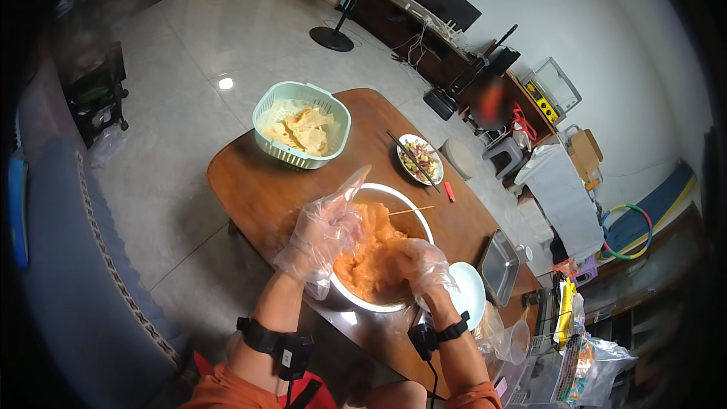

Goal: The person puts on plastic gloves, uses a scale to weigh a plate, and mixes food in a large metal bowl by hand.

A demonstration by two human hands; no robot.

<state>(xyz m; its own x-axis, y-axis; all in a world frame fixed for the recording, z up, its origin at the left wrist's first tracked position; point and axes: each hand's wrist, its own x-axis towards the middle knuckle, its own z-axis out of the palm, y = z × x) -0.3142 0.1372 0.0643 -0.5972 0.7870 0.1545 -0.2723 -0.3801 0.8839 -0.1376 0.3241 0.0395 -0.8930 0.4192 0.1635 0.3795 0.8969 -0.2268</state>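
Note:
Both hands wear clear plastic gloves. A white-rimmed bowl [425,226] in front of me holds orange, sauce-coated pieces that look like raw meat [372,258]. My left hand [329,227] is over the bowl's left side, one digit stretched up and away, the others bent near the meat; whether it pinches a piece is unclear. At the right side of the bowl, my right hand [425,264] touches the meat, its fingertips partly hidden. A thin wooden skewer [412,211] crosses the bowl's far right rim.
On the wooden table [250,176] are a green basket [301,160] with pale flat pieces, a plate of chopped vegetables [421,160] under chopsticks [412,160], a red lighter [450,192], a white plate [468,295], a metal tray [500,267] and a plastic cup [515,342].

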